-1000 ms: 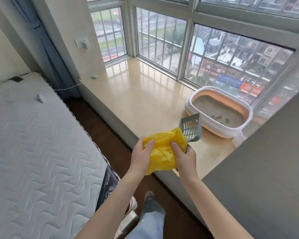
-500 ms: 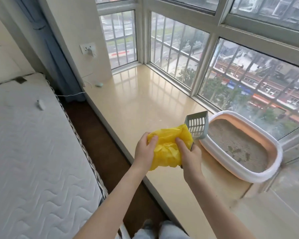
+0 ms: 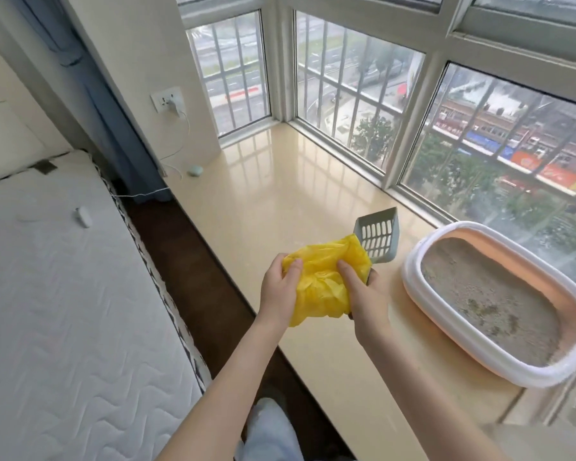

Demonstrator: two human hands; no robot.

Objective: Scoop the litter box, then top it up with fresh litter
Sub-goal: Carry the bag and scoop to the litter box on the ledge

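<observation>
Both hands grip a crumpled yellow bag (image 3: 323, 287) above the sill's (image 3: 280, 207) edge: left hand (image 3: 278, 291) pinches its left side, right hand (image 3: 363, 299) clutches its right side along with the grey scoop (image 3: 378, 236). Litter box (image 3: 499, 307) sits on the sill, just right.

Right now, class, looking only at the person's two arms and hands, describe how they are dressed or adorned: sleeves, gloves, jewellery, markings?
Both forearms are bare from the bottom edge of the picture to the wrist, with no sleeve in view. The left hand and the right hand wear no gloves. No watch, bracelet or ring shows, and no markings. Light blue trousers appear below the arms.
</observation>
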